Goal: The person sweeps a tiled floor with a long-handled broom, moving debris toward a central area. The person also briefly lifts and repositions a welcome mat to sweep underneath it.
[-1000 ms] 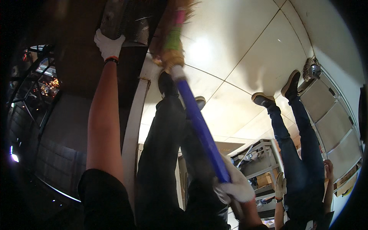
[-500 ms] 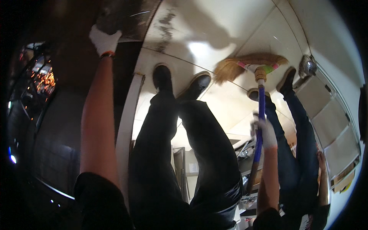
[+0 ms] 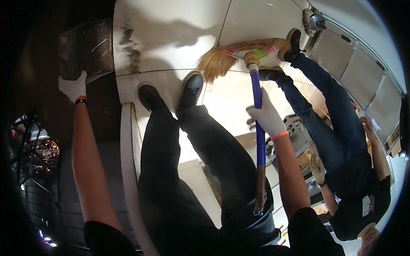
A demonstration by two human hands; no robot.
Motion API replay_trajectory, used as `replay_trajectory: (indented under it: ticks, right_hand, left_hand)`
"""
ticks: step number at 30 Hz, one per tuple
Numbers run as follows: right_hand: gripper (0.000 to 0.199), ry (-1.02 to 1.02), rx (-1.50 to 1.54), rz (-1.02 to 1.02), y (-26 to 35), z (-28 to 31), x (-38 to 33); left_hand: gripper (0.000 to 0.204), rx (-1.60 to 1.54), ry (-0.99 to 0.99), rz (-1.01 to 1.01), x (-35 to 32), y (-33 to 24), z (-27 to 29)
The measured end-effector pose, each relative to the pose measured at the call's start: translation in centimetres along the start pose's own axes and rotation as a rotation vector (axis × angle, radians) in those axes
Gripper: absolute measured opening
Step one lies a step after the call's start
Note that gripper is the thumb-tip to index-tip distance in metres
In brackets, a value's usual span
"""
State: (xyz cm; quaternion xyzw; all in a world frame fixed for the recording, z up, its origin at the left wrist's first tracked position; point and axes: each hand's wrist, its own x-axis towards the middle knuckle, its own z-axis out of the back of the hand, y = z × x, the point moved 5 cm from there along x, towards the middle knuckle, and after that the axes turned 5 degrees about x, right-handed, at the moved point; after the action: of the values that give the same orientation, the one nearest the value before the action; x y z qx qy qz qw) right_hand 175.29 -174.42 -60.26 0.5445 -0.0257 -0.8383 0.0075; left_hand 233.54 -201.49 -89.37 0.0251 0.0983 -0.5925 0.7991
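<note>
A straw broom point(image 3: 259, 141) with a blue handle is in my gloved right hand point(image 3: 269, 115), the fingers loosely round the middle of the shaft. Its tan bristles point(image 3: 218, 64) fan out on the pale tiled floor, just beyond my shoes. The handle's worn brown end points back toward my right thigh. Far to the left, my gloved left hand point(image 3: 73, 86) is at the lower edge of a dark scuffed panel point(image 3: 92, 47), thumb on one side and fingers curled on the other. Dimness there hides part of the fingers.
At the right another person point(image 3: 337, 128) in jeans stands close to the broom head. A mop head point(image 3: 309, 21) leans by framed pale panels point(image 3: 358, 62). A pale ledge point(image 3: 128, 141) runs beside my left leg. Black marks point(image 3: 129, 49) streak the floor tiles.
The view has shifted, so most things sit further left. My right hand, blurred before, now shows clearly on the broom handle. More of the other person is visible.
</note>
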Motion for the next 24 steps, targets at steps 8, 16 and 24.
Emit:
replay_trajectory:
  ticks: [8, 16, 24]
  right_hand:
    - [0.078, -0.142, -0.23, -0.051, -7.9, 12.7, -7.4]
    - [0.075, -0.223, -0.865, 0.094, -7.9, 12.7, -0.7]
    - [0.081, 0.21, -0.705, 0.393, 5.8, -5.3, -1.4]
  left_hand:
    - [0.113, -0.047, 0.039, 0.001, 0.0, -0.7, 0.6]
    - [0.105, -0.203, 0.002, -0.065, 0.6, 1.3, -0.8]
    - [0.116, -0.171, -0.026, 0.062, -0.3, -1.1, 1.4]
